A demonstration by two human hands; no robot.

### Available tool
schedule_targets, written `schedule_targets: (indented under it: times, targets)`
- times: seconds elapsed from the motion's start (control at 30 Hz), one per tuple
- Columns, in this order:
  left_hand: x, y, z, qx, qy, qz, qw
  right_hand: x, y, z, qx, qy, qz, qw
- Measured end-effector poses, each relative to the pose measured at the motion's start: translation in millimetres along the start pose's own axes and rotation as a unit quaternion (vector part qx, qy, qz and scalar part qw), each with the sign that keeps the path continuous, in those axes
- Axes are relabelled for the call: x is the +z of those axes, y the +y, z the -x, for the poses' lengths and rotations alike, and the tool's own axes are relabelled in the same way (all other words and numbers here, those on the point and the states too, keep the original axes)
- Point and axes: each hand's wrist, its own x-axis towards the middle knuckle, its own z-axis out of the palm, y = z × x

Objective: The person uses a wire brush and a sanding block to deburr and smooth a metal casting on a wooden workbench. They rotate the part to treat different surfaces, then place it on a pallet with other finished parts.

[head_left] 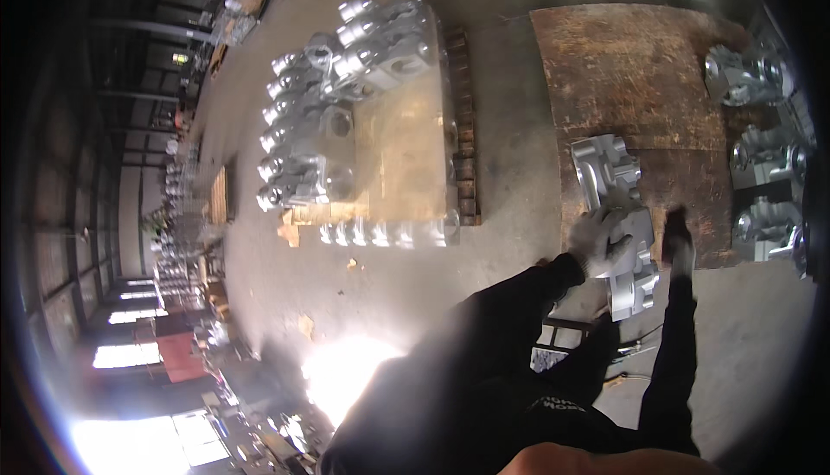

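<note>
A long silver metal casting point(616, 216) with lobes and recesses lies along the near left part of a worn brown wooden board, its lower end reaching past the board's edge. My left hand point(596, 240), in a pale glove, grips the casting near its middle, fingers curled over its top. To the right of the casting is my right hand point(679, 243), blurred and dark toward its fingertips. It is over the board's near edge, apart from the casting. Whether its fingers hold anything cannot be made out.
The wooden board point(631, 69) stretches away ahead. More silver castings point(748, 77) line its right side. To the left, rows of similar castings point(303, 146) stand on a sheet-topped pallet point(402, 142). Cardboard scraps point(306, 326) lie on the concrete floor. A black-framed item point(562, 337) stands close by my legs.
</note>
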Motion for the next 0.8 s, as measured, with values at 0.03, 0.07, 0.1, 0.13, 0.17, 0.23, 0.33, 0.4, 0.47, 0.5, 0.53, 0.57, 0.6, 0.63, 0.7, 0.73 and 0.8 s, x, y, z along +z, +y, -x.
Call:
schedule_targets:
  times: [0.03,0.07,0.1,0.13,0.17,0.23,0.33,0.4,0.47,0.5,0.53,0.57,0.6,0.63,0.7,0.73,0.8]
  targets:
    - [-0.9,-0.2,0.9,-0.031,-0.001,0.026,0.999,-36.3,0.6,31.4,0.003,-0.071,0.033,0.997]
    - [1.6,-2.7,-0.3,-0.046,-0.016,0.056,0.997,-54.3,11.8,69.4,0.010,0.033,0.101,0.994]
    - [4.6,-5.7,-1.3,-0.041,-0.004,0.088,0.995,-79.3,21.2,110.0,0.096,0.077,0.076,0.989]
    - [9.4,-9.3,-1.4,-0.094,-0.048,0.087,0.991,-103.4,30.4,147.2,0.136,0.138,0.027,0.981]
    - [15.2,-14.7,-2.9,-0.128,-0.063,0.084,0.986,-124.2,40.1,179.9,0.155,0.213,0.103,0.959]
    - [29.0,-30.0,-9.7,-0.188,-0.084,0.101,0.973,-161.5,58.3,249.0,0.131,0.224,0.297,0.919]
    - [46.0,-52.8,-21.6,-0.241,-0.144,0.124,0.952,-185.7,69.1,300.1,0.385,0.243,0.435,0.777]
    - [51.9,-62.8,-26.5,-0.234,-0.227,0.081,0.942,-173.6,71.0,305.9,0.423,0.328,0.329,0.778]
    - [57.6,-66.7,-27.3,-0.241,-0.234,0.123,0.934,-136.6,75.7,289.7,0.333,0.308,0.365,0.813]
    - [61.9,-66.9,-27.8,-0.223,-0.235,0.145,0.935,-111.8,80.4,277.4,0.295,0.294,0.372,0.830]
    - [65.7,-68.2,-25.9,-0.209,-0.249,0.145,0.935,-84.4,87.2,261.9,0.248,0.287,0.350,0.857]
    - [71.8,-68.7,-25.2,-0.193,-0.280,0.061,0.938,-56.1,95.9,246.1,0.224,0.265,0.268,0.899]
    - [77.8,-70.9,-24.1,-0.156,-0.301,0.021,0.940,-28.9,104.5,227.2,0.213,0.249,0.135,0.935]
    - [85.3,-72.6,-22.9,-0.116,-0.309,-0.016,0.944,-5.2,112.3,209.9,0.221,0.236,-0.022,0.946]
    - [95.5,-79.2,-20.4,-0.089,-0.230,0.093,0.965,29.5,119.0,182.3,0.256,0.204,-0.338,0.882]
    - [98.0,-83.2,-21.3,-0.099,-0.230,0.111,0.962,38.3,115.4,176.0,0.265,0.200,-0.456,0.825]
    - [90.1,-90.4,-22.3,-0.140,-0.254,0.132,0.948,49.0,94.5,172.9,0.305,0.281,-0.552,0.724]
